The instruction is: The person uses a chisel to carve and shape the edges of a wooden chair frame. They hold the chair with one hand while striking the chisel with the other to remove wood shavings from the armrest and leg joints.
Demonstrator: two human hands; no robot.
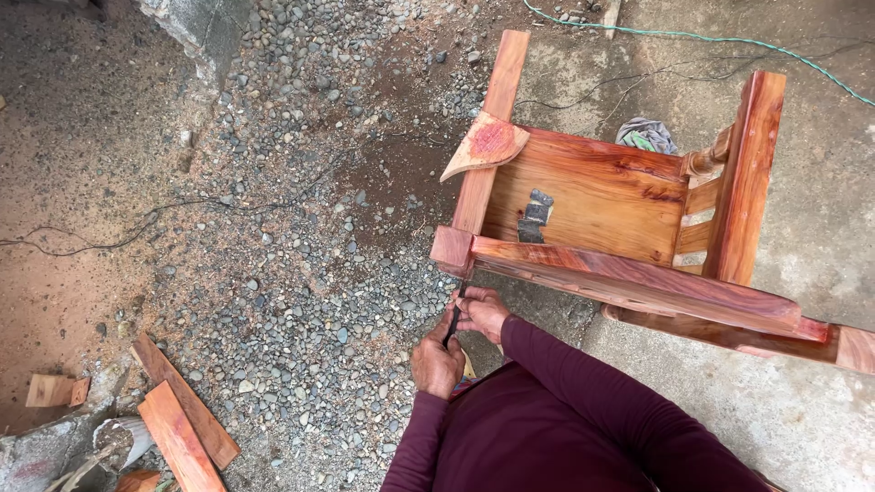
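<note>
A thin dark tool (453, 321) sits just below the centre of the view, its upper tip touching the underside of the near corner of a reddish wooden chair (629, 273) that lies tipped on the ground. The left hand (437, 363) is clenched around the tool's lower end, at about 7 o'clock from the tip, while the right hand (480, 312) pinches the shaft just beside it, fingers curled against the chair's corner block. Both maroon sleeves (583, 410) run down toward 5 o'clock. The chair spreads from the hands toward 2 o'clock, its legs and rails glossy, with a small grey-black scrap (535, 215) lying on its inner panel and a bundled cloth (645, 135) beyond its far edge. A green cord (693, 36) crosses the concrete at 1 o'clock. Loose gravel (301, 273) covers the ground from 9 to 12 o'clock, and short reddish boards (182, 419) lie at 8 o'clock, well apart from the hands.
</note>
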